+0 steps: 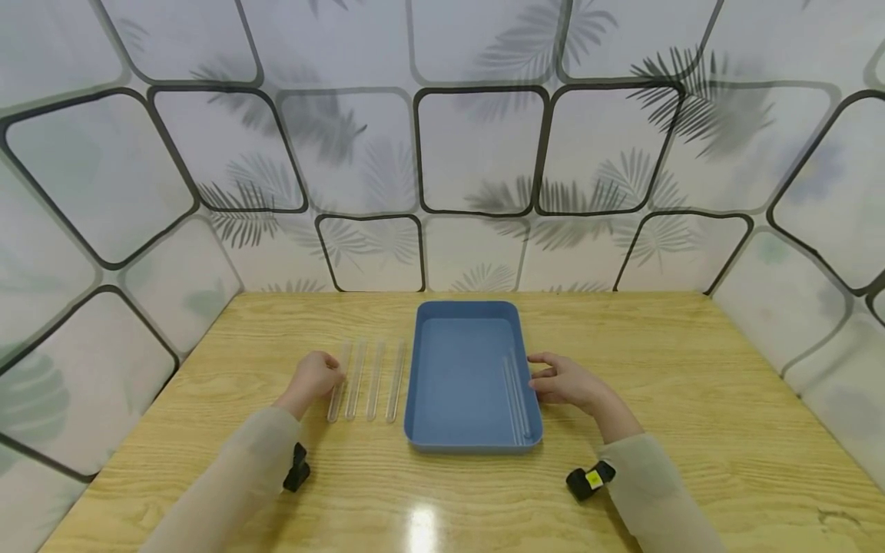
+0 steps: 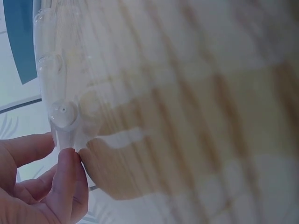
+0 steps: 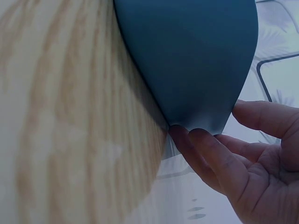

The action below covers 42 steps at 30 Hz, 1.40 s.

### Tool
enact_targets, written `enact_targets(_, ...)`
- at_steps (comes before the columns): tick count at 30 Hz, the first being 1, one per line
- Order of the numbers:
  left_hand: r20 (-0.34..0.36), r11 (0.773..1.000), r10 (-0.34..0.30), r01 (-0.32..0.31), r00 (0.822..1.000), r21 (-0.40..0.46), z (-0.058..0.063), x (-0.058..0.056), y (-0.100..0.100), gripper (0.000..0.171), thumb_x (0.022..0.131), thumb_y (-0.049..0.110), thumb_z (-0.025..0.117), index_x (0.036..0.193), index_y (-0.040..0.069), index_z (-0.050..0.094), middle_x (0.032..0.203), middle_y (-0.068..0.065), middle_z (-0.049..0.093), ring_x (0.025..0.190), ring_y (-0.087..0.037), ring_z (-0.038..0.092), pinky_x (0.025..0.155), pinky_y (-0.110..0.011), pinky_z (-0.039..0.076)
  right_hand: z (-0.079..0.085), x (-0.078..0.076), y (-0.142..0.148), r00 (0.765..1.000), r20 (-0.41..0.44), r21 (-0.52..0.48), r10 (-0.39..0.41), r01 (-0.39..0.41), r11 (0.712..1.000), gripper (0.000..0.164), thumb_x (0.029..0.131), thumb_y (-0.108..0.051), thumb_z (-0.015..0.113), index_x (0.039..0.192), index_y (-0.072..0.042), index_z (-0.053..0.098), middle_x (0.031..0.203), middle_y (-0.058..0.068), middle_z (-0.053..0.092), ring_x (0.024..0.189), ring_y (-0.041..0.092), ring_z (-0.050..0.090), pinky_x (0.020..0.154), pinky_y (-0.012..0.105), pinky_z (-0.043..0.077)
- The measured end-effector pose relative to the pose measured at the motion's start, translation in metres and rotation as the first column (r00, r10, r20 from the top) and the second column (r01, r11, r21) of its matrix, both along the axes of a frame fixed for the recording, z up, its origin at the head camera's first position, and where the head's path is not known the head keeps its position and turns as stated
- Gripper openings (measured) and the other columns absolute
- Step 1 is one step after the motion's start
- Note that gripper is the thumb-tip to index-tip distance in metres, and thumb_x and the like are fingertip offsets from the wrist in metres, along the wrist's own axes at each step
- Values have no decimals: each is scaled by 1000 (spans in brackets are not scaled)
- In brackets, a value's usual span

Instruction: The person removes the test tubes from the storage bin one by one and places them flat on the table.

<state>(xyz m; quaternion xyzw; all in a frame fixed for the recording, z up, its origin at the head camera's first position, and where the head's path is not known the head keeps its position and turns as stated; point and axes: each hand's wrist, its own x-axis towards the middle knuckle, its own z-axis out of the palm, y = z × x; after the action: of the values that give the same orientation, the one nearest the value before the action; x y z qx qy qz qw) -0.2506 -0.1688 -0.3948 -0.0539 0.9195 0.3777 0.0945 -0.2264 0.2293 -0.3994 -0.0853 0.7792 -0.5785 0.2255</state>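
Observation:
My left hand (image 1: 318, 375) pinches the leftmost clear test tube (image 1: 334, 408) between thumb and fingers. In the left wrist view the rounded end of that test tube (image 2: 63, 114) points toward the camera. Several clear test tubes (image 1: 374, 384) lie side by side on the table, left of the blue tray (image 1: 467, 448). Inside the tray, more clear tubes (image 1: 517, 399) lie lengthwise along its right side. My right hand (image 1: 563, 382) touches the tray's right outer wall, fingers fairly straight, as the right wrist view also shows on the tray wall (image 3: 191, 65).
The wooden table (image 1: 622, 330) reaches back to a patterned cloth wall (image 1: 477, 253) that also stands on both sides. A black wrist camera (image 1: 297, 468) sits on the left sleeve, another black camera (image 1: 589, 481) on the right.

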Motion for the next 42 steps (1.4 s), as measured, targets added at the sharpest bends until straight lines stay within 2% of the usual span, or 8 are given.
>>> enact_targets(9, 26, 1000, 7, -7, 1000, 11, 1, 2, -1, 33, 82, 1, 55, 108, -17, 46, 103, -31, 50, 67, -23, 55, 59, -31, 49, -1, 0, 0, 1000, 8, 7, -7, 7, 1000, 58, 90, -4, 49, 137, 7, 16, 129, 38, 27, 112, 39, 42, 85, 42, 44)
enact_targets(19, 33, 1000, 0, -1, 999, 28, 2, 3, -4, 36, 83, 3, 54, 112, -17, 43, 109, -33, 47, 75, -26, 55, 64, -34, 50, 1, 2, -2, 1000, 9, 6, -3, 3, 1000, 58, 90, -4, 48, 137, 8, 15, 128, 38, 28, 112, 40, 42, 85, 43, 44)
enact_targets(25, 11, 1000, 7, -7, 1000, 14, 4, 0, -4, 36, 82, 2, 56, 109, -17, 43, 102, -30, 50, 64, -21, 53, 59, -31, 49, 2, 1, -2, 1000, 10, 9, -6, 6, 1000, 58, 90, -4, 48, 137, 8, 16, 128, 37, 28, 111, 39, 43, 85, 43, 44)
enact_targets(31, 7, 1000, 9, -9, 1000, 22, 6, 1, -4, 35, 82, 1, 56, 109, -18, 43, 103, -31, 50, 57, -17, 51, 55, -29, 48, 0, 0, -1, 1000, 11, 10, -7, 7, 1000, 57, 90, -3, 48, 137, 7, 16, 128, 37, 29, 111, 39, 44, 85, 42, 44)
enact_targets(42, -1, 1000, 5, -4, 1000, 26, 5, 2, -3, 33, 79, -3, 55, 107, -17, 47, 102, -30, 51, 67, -22, 56, 59, -31, 51, 0, 0, -1, 1000, 10, 6, -9, 9, 1000, 57, 89, -2, 48, 136, 9, 17, 126, 37, 32, 109, 38, 46, 84, 42, 45)
